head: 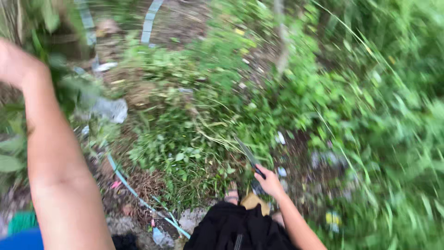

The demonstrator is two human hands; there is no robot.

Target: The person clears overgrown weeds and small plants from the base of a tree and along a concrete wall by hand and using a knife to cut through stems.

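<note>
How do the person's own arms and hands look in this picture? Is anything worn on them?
Both arms are bare: no sleeves show on the left forearm or the right forearm. The right hand has no glove, and no watch or band shows at its wrist. The left hand is blurred and partly cut by the frame edge; no glove shows.

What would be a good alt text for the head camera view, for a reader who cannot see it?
Seen from above, a person's right hand grips a long knife pointed at weedy green grass. The left hand is raised among blurred leaves, and a foot stands on littered soil.
</note>
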